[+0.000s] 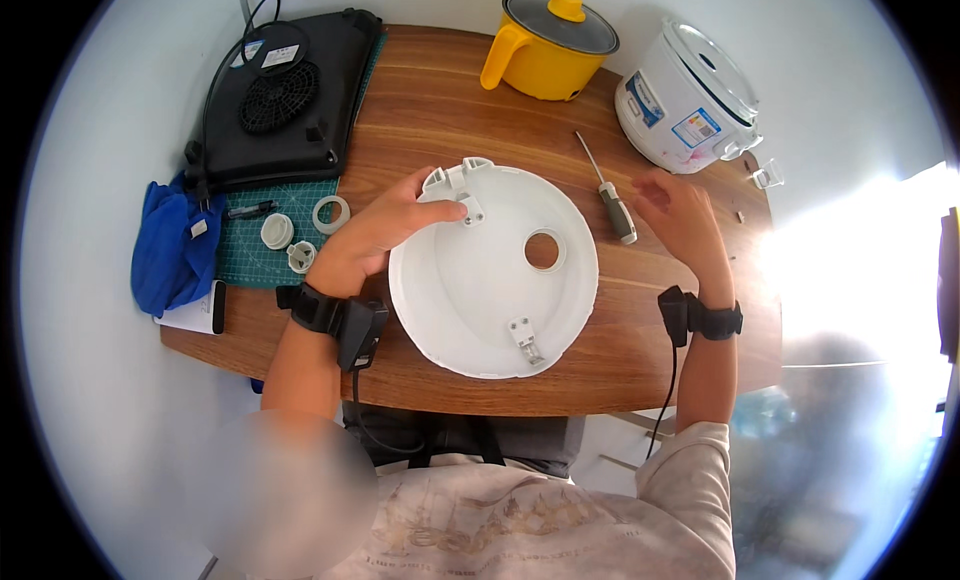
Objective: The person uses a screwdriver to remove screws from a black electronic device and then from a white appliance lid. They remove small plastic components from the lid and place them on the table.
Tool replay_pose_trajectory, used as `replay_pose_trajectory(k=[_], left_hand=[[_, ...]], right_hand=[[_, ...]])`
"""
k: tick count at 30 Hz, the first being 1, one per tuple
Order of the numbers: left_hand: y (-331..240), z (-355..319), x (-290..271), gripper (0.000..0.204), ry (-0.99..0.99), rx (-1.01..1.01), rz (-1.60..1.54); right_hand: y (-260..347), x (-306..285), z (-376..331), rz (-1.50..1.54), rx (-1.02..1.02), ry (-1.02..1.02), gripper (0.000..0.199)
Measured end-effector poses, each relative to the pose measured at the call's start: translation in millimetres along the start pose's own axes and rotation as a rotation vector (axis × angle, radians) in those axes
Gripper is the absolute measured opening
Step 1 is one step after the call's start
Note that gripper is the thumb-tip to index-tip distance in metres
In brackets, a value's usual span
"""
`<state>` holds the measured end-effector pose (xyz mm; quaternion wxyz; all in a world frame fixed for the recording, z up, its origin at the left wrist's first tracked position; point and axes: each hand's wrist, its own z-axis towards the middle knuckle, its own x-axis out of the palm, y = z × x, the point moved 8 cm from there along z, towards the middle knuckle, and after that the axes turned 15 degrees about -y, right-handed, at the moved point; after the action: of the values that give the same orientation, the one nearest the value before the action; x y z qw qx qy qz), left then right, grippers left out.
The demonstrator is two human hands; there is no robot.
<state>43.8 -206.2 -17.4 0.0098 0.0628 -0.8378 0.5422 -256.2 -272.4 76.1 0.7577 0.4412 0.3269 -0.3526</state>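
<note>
A white round plastic lid [470,310] lies in front of me, its hollow inner side up. It has a round hole off its middle, a hinge bracket [472,170] at the far rim and a small clip [525,340] near the near edge. My left hand [400,220] grips the lid beside the hinge, with the thumb on a small screwed plate inside. Over the table to the right, my right hand [688,225] hovers with bent fingers slightly apart and nothing visible in them. Just left of it lies a screwdriver [617,212] with a grey-green handle, apart from the fingers.
At the back stand a yellow pot [550,65] and a white rice cooker [675,105]. A black appliance with a fan grille [290,145] sits far left. A green cutting mat [245,265] bears white caps [277,232] and a ring [331,214], beside a blue cloth [170,250].
</note>
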Motion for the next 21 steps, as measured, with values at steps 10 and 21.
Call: replay_pose_trajectory(k=[10,21], left_hand=[[6.0,6.6,1.2,0.070,0.037,0.064,0.048],[5.0,4.4,5.9,0.062,0.080,0.094,0.005]], right_hand=[[-43.6,35.7,-24.4,-0.218,0.210,0.060,0.041],[-53.4,31.6,-16.0,-0.128,0.228,-0.013,0.030]])
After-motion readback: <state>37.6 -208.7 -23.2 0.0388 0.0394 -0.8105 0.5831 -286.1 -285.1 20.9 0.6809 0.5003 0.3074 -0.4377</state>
